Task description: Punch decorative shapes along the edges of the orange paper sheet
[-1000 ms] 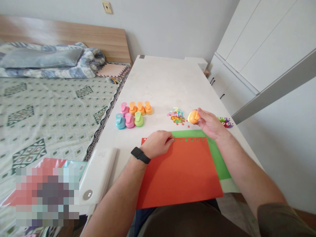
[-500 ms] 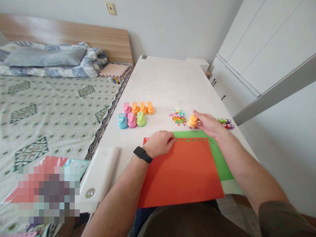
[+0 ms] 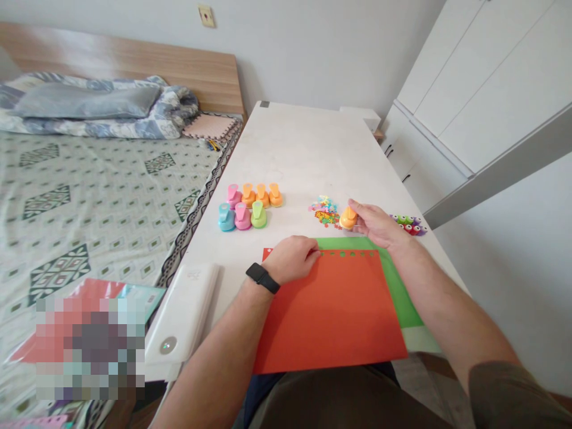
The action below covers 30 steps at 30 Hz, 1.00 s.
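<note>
My right hand [image 3: 375, 223] grips an orange craft punch [image 3: 348, 218] between thumb and fingers, just beyond the paper's top edge. A red-orange sheet of paper [image 3: 330, 316] lies in front of me with a row of small punched holes along its far edge. Over that edge my left hand [image 3: 295, 257] is closed, fingers curled, its fingertips at the paper and partly hidden. Under the red sheet, a green sheet [image 3: 404, 298] sticks out at the top and right. Beside the punch is a pile of small colourful paper cutouts [image 3: 326, 213].
Several craft punches [image 3: 242, 216] in pink, orange, blue and green stand in two rows at left. Small colourful figures with eyes [image 3: 409, 225] sit past my right wrist. A white device [image 3: 185, 313] lies by the table's [image 3: 304, 149] left edge; a bed [image 3: 111, 179] adjoins.
The view has shifted slightly, so most things appear a little farther right. Both hands keep their places, the right one still holding the orange craft punch.
</note>
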{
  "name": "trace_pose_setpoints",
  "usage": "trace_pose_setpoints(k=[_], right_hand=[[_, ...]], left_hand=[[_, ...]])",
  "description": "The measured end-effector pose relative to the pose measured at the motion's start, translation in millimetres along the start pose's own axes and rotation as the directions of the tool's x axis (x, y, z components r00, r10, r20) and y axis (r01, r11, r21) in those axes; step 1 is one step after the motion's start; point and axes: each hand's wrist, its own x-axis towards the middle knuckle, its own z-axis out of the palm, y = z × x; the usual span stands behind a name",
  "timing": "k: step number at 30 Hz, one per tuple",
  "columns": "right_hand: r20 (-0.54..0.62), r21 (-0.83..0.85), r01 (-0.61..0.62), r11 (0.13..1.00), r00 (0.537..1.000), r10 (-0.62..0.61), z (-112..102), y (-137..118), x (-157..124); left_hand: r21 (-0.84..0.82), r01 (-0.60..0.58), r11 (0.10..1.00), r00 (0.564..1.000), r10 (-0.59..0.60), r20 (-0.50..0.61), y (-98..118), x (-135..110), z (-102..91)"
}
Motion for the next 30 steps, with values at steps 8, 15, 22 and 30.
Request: trace_pose_setpoints(k=[8, 15, 22, 30], right_hand=[[-0.009, 0.138, 0.083, 0.987, 0.997, -0.082, 21.4, 0.1, 7.8], [-0.072, 0.028, 0.135, 0.99, 0.989, -0.133, 18.1, -7.3, 8.6], [0.054, 0.133, 0.096, 0.987, 0.993, -0.103, 34.7, -15.1, 8.3], [0.296, 0.206, -0.086, 0.975, 0.955, 0.022, 62.1, -27.0, 5.4]], left_hand=[[0.0, 0.0, 1.0, 1.0, 0.0, 0.0, -0.7, -0.1, 0.2], [0.003, -0.01, 1.0, 1.0, 0.01, -0.013, -1.6, -0.6, 0.6], [-0.003, -0.004, 1.0, 1.0, 0.004, -0.016, -1.3, -1.5, 1.9], [-0.025, 0.015, 1.0, 1.0, -0.015, -0.007, 0.4, -2.0, -0.8]])
